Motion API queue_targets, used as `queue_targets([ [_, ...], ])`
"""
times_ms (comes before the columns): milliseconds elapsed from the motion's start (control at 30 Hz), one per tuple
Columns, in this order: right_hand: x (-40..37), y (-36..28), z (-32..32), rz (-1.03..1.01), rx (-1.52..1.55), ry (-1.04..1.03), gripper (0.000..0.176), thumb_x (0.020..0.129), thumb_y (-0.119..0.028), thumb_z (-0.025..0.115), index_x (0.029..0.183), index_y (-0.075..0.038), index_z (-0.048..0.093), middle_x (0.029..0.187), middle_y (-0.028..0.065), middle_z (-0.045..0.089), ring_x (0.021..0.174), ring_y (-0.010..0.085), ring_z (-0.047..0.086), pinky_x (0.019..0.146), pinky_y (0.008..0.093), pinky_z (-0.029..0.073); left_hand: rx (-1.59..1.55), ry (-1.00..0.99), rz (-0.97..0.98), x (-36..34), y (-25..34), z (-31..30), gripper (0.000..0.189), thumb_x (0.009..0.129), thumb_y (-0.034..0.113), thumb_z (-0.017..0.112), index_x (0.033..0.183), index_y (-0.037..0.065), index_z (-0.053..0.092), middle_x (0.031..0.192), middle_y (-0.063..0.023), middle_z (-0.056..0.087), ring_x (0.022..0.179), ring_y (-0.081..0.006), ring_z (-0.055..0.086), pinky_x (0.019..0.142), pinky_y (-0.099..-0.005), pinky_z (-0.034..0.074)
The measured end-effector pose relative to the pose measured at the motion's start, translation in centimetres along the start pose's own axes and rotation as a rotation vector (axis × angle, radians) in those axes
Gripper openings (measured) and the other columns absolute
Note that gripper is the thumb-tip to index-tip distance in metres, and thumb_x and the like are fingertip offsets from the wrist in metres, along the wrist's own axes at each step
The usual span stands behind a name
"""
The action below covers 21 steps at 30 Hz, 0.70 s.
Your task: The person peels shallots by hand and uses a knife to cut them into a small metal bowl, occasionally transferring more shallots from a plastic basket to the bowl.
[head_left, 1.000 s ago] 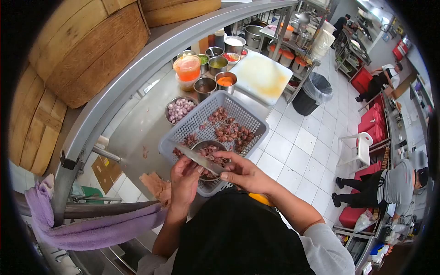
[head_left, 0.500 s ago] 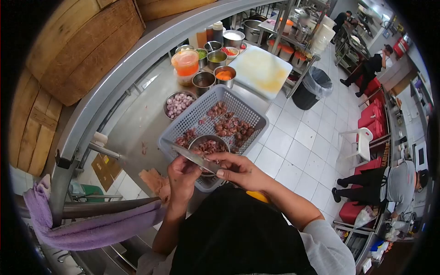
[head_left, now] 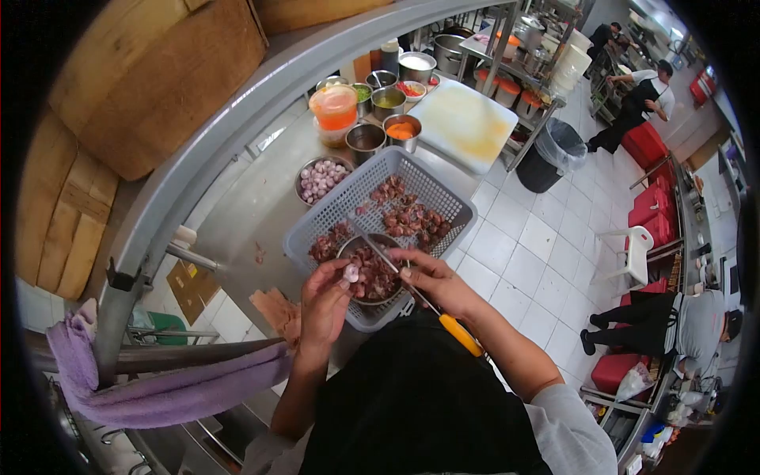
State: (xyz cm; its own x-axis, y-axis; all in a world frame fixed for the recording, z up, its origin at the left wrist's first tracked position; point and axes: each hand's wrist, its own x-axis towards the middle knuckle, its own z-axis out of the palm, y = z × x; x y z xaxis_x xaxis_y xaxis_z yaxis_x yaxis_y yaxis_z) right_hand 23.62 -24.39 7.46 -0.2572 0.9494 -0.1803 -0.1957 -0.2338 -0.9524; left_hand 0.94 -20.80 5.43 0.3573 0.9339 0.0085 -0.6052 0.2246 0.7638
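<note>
My left hand pinches a small peeled shallot between thumb and fingers. My right hand grips a knife by its blade, with the yellow handle jutting back toward my apron and the tip pointing away. Both hands hover over a metal bowl heaped with reddish-purple skins. This bowl sits inside a grey perforated plastic basket, where more shallots with dark skins lie. Just beyond the basket's left side, another metal bowl holds peeled shallots.
A white cutting board lies behind the basket. Metal pots of ingredients and an orange-filled plastic tub stand beside it. A purple towel hangs over a rail at left. A black bin and several other people are on the right.
The knife has swung so its yellow handle shows fully, and the shallot in my left hand has come into sight. My hands have drawn slightly apart. A co-worker in the background has turned.
</note>
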Motion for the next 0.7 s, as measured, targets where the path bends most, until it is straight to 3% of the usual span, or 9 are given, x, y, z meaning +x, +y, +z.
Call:
queue_targets([
  [33, 0.3, 0.1, 0.0, 0.007, -0.111, 0.027, 0.052, 0.098, -0.032, 0.061, 0.145, -0.012, 0.048, 0.103, 0.0041, 0.063, 0.091, 0.0117, 0.056, 0.076, 0.0265, 0.047, 0.006, -0.012, 0.007, 0.3, -0.1, -0.6, 0.03, 0.093, 0.001, 0.058, 0.123, -0.002, 0.056, 0.116, -0.0146, 0.064, 0.099, -0.0215, 0.064, 0.079, -0.0339, 0.051],
  [67, -0.1, -0.1, -0.2, 0.234, -0.154, 0.061, 0.06, 0.097, -0.036, 0.062, 0.148, -0.011, 0.044, 0.111, 0.0116, 0.065, 0.102, 0.0186, 0.058, 0.089, 0.0329, 0.046, 0.033, 0.08, 0.023, 0.5, -0.2, -1.3, 0.03, 0.093, 0.001, 0.057, 0.123, -0.001, 0.057, 0.115, -0.0137, 0.064, 0.097, -0.0207, 0.064, 0.078, -0.0334, 0.051],
  [100, 0.0, 1.9, -0.4, 0.218, -0.222, 0.104, 0.063, 0.096, -0.038, 0.063, 0.149, -0.01, 0.042, 0.113, 0.0179, 0.066, 0.104, 0.0216, 0.059, 0.089, 0.0353, 0.047, 0.06, 0.172, 0.037, 0.8, 0.1, -1.8, 0.029, 0.093, 0.001, 0.057, 0.122, -0.001, 0.057, 0.114, -0.0128, 0.064, 0.095, -0.02, 0.063, 0.077, -0.0329, 0.051],
  [233, 0.1, 3.4, -0.4, 0.176, -0.336, 0.062, 0.062, 0.096, -0.038, 0.063, 0.147, -0.009, 0.044, 0.105, 0.0231, 0.068, 0.099, 0.0243, 0.064, 0.085, 0.0353, 0.049, 0.24, 0.412, 0.255, 4.1, 1.6, -4.9, 0.027, 0.094, 0.003, 0.059, 0.121, -0.001, 0.058, 0.109, -0.0092, 0.064, 0.09, -0.0167, 0.063, 0.071, -0.0302, 0.052],
  [300, 1.0, 6.5, -1.4, -0.126, -0.595, 0.071, 0.06, 0.094, -0.037, 0.064, 0.144, -0.008, 0.047, 0.097, 0.0243, 0.068, 0.089, 0.0276, 0.067, 0.08, 0.0361, 0.05, 0.306, 0.449, 0.316, 7.2, 2.5, -5.7, 0.026, 0.093, 0.006, 0.063, 0.118, -0.001, 0.06, 0.106, -0.0076, 0.065, 0.088, -0.014, 0.063, 0.07, -0.0274, 0.051],
  [367, 0.5, 5.7, -1.0, -0.055, -0.671, 0.082, 0.058, 0.094, -0.036, 0.063, 0.141, -0.005, 0.048, 0.094, 0.0266, 0.067, 0.084, 0.0358, 0.067, 0.079, 0.0417, 0.051, 0.583, 0.566, 0.372, 11.1, 3.4, -5.9, 0.023, 0.09, 0.004, 0.066, 0.113, 0.001, 0.063, 0.103, -0.0062, 0.066, 0.089, -0.0134, 0.062, 0.073, -0.0281, 0.05],
  [467, -0.1, 6.2, -0.9, -0.155, -0.993, 0.099, 0.057, 0.093, -0.038, 0.059, 0.134, 0.001, 0.051, 0.091, 0.0274, 0.066, 0.088, 0.044, 0.064, 0.079, 0.051, 0.051, 1.009, 0.422, 0.46, 18.2, 2.7, -9.5, 0.021, 0.085, 0.004, 0.071, 0.105, -0.002, 0.066, 0.094, -0.0062, 0.068, 0.085, -0.0141, 0.064, 0.074, -0.0272, 0.051],
  [567, -0.6, 7.1, -1.1, -0.128, -1.031, 0.122, 0.056, 0.093, -0.039, 0.06, 0.131, 0.001, 0.052, 0.088, 0.0266, 0.066, 0.087, 0.0433, 0.065, 0.078, 0.0504, 0.051, 1.229, 0.296, 0.321, 24.3, 1.1, -14.2, 0.024, 0.08, 0.007, 0.072, 0.102, -0.003, 0.068, 0.093, -0.013, 0.069, 0.089, -0.0193, 0.065, 0.078, -0.0323, 0.052],
  [700, -2.7, 6.0, -1.3, -0.106, -0.813, 0.201, 0.052, 0.093, -0.04, 0.06, 0.123, 0.002, 0.058, 0.088, 0.0275, 0.066, 0.085, 0.0434, 0.065, 0.076, 0.0502, 0.05, 1.556, 0.244, 0.163, 26.7, 0.8, -14.5, 0.03, 0.076, 0.006, 0.075, 0.104, -0.002, 0.068, 0.091, -0.0117, 0.068, 0.083, -0.0185, 0.065, 0.075, -0.0301, 0.052],
])
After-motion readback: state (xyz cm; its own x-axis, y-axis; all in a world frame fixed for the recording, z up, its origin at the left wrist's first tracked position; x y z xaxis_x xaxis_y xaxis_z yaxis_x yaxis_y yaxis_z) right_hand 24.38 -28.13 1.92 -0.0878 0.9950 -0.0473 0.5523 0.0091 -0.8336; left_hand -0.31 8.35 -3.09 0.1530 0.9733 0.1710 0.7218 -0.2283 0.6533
